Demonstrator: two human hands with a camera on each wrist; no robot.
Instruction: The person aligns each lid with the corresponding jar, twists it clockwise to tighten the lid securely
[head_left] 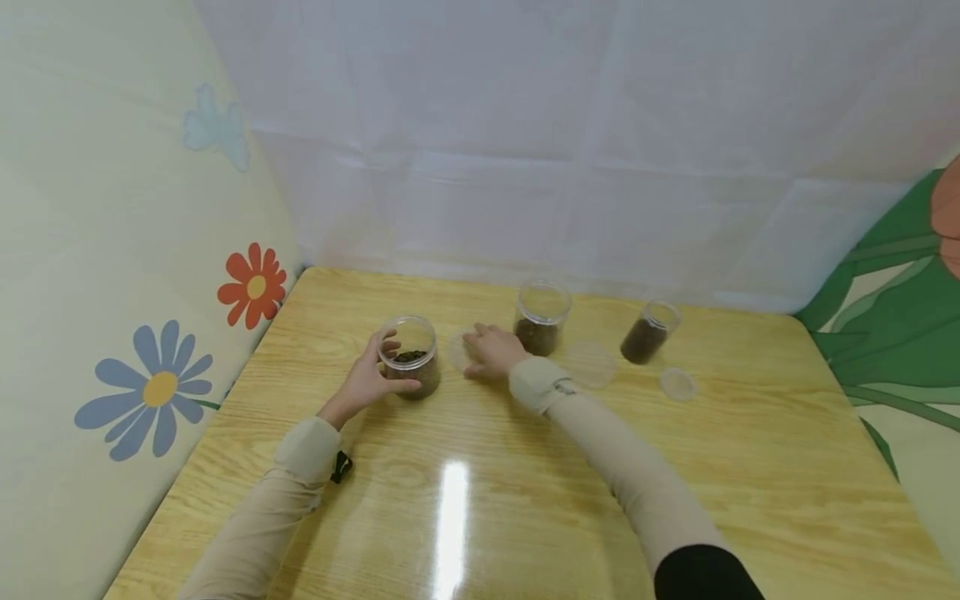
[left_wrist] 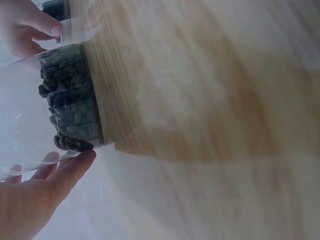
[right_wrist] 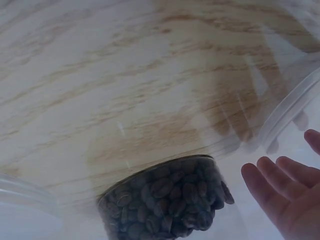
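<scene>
On the table (head_left: 405, 437), the left jar (head_left: 416, 358) stands upright and open-topped, part filled with dark beans (left_wrist: 75, 120). The left hand (head_left: 365, 385) holds it from the left, the thumb along the near side and the other fingers round the far side, so that the jar sits between them.

The right hand (head_left: 495, 350) reaches over the nearest lid (head_left: 457, 353), which lies flat just right of the left jar. Its fingers are loosely extended and a little apart, with the lid below and in front of them; whether they touch it cannot be told.

Farther right stand the middle jar (head_left: 542, 321), just beyond the right wrist, and the slim jar (head_left: 649, 333), both with dark contents. A wide lid (head_left: 591, 365) lies between those two, and a small lid (head_left: 678, 384) lies near the slim jar, on its near right side.
</scene>
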